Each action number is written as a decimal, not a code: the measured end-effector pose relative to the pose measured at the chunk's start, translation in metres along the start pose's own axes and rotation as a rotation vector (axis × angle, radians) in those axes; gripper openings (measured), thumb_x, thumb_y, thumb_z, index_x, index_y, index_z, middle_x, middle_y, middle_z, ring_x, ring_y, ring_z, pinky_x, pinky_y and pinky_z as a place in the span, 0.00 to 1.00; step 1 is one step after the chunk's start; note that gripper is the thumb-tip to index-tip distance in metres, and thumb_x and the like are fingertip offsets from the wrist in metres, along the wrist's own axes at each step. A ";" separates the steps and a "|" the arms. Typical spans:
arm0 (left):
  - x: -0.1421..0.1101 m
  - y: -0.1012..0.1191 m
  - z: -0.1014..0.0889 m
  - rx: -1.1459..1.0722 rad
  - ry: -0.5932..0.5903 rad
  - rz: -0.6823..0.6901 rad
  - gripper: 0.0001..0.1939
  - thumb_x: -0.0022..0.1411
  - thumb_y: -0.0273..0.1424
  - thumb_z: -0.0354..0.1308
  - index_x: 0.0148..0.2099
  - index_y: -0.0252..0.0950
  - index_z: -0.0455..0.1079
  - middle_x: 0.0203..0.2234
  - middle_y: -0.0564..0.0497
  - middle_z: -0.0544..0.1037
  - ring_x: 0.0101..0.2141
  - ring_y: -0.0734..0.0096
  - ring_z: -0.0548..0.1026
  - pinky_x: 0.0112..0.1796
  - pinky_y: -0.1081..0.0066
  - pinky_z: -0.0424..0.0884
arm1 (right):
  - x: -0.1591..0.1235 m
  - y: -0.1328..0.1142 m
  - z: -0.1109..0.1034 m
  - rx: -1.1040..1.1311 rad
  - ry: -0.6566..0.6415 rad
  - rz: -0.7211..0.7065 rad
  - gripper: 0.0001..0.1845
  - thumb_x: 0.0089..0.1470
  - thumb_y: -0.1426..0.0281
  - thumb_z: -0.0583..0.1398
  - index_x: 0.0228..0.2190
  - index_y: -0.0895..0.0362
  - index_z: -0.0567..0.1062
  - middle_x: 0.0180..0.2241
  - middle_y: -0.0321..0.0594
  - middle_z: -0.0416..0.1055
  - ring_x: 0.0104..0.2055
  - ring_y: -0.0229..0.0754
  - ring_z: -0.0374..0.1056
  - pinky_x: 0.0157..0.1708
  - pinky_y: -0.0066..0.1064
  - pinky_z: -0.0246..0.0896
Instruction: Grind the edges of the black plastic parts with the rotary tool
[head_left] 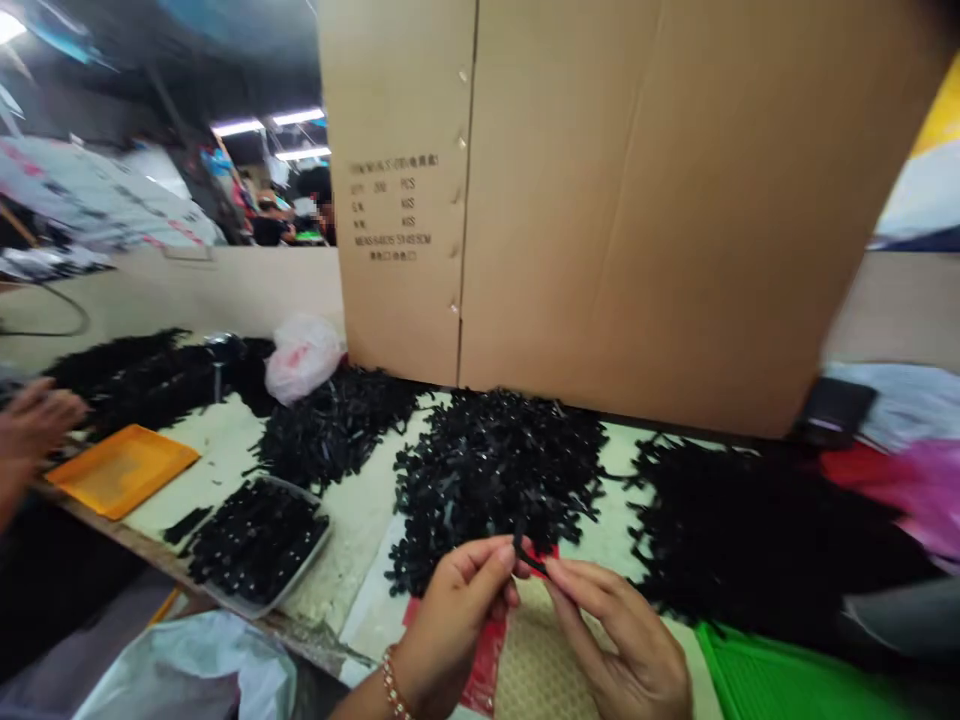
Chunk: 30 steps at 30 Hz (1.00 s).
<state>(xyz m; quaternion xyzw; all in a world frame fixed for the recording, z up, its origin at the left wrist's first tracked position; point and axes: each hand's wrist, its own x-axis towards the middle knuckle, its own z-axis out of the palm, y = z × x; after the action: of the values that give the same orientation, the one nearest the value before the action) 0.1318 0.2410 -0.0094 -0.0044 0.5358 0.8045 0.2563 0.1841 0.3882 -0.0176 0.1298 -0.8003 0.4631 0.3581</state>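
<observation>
My left hand and my right hand meet low in the middle of the view. Both pinch one small black strip between thumb and fingertips, just above a red sheet and a tan mesh pad. A beaded bracelet circles my left wrist. Right behind the hands lies a big heap of the same black strips. Another dark heap spreads to the right.
A tall cardboard box stands at the back. On the left are a clear tray of black strips, an orange tray, a white plastic bag and another person's hand. A green tray sits bottom right.
</observation>
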 end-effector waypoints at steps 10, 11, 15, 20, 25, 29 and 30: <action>-0.021 0.017 -0.008 0.019 -0.004 0.012 0.22 0.50 0.44 0.66 0.39 0.31 0.76 0.21 0.54 0.68 0.23 0.80 0.60 0.25 0.79 0.55 | -0.001 -0.012 0.014 -0.359 -0.051 -0.333 0.17 0.60 0.80 0.56 0.50 0.59 0.71 0.43 0.45 0.72 0.46 0.41 0.67 0.45 0.32 0.66; -0.023 0.017 -0.009 0.027 -0.013 0.016 0.21 0.51 0.44 0.65 0.38 0.31 0.75 0.20 0.54 0.68 0.22 0.80 0.60 0.25 0.79 0.55 | -0.001 -0.013 0.015 -0.364 -0.052 -0.343 0.18 0.59 0.80 0.56 0.51 0.59 0.70 0.43 0.45 0.71 0.47 0.42 0.67 0.46 0.33 0.65; -0.028 0.017 -0.014 0.023 -0.029 0.018 0.18 0.51 0.43 0.65 0.32 0.31 0.72 0.19 0.55 0.67 0.22 0.80 0.60 0.25 0.78 0.56 | 0.000 -0.015 0.021 -0.401 -0.117 -0.362 0.20 0.60 0.80 0.55 0.53 0.59 0.68 0.45 0.46 0.70 0.48 0.43 0.66 0.46 0.34 0.66; -0.031 0.021 -0.024 -0.001 -0.037 0.023 0.17 0.51 0.42 0.64 0.29 0.31 0.69 0.20 0.55 0.67 0.22 0.79 0.61 0.26 0.78 0.57 | -0.001 -0.020 0.028 -0.409 -0.184 -0.333 0.21 0.60 0.79 0.54 0.54 0.58 0.67 0.47 0.49 0.68 0.49 0.45 0.66 0.46 0.34 0.67; -0.034 0.020 -0.025 -0.010 -0.032 0.018 0.18 0.50 0.44 0.65 0.29 0.32 0.69 0.20 0.55 0.67 0.22 0.79 0.61 0.26 0.77 0.57 | -0.006 -0.020 0.030 -0.386 -0.193 -0.266 0.17 0.61 0.76 0.54 0.51 0.57 0.71 0.42 0.47 0.70 0.44 0.42 0.69 0.43 0.29 0.70; -0.030 0.022 -0.036 0.056 -0.030 0.068 0.21 0.49 0.49 0.64 0.25 0.34 0.70 0.18 0.54 0.65 0.21 0.78 0.60 0.23 0.75 0.57 | -0.008 -0.020 0.032 -0.316 -0.199 -0.218 0.15 0.61 0.74 0.54 0.48 0.54 0.73 0.40 0.44 0.71 0.42 0.42 0.71 0.41 0.27 0.70; -0.026 0.028 -0.047 0.073 -0.050 0.083 0.22 0.48 0.50 0.64 0.26 0.35 0.71 0.18 0.53 0.66 0.21 0.76 0.62 0.23 0.74 0.58 | -0.007 -0.022 0.034 -0.274 -0.198 -0.181 0.14 0.61 0.72 0.54 0.47 0.52 0.74 0.39 0.42 0.72 0.40 0.41 0.72 0.39 0.26 0.71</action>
<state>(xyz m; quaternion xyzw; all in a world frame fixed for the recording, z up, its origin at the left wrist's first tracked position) 0.1302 0.1817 0.0026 0.0470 0.5578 0.7943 0.2361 0.1856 0.3476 -0.0192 0.1961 -0.8723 0.3007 0.3320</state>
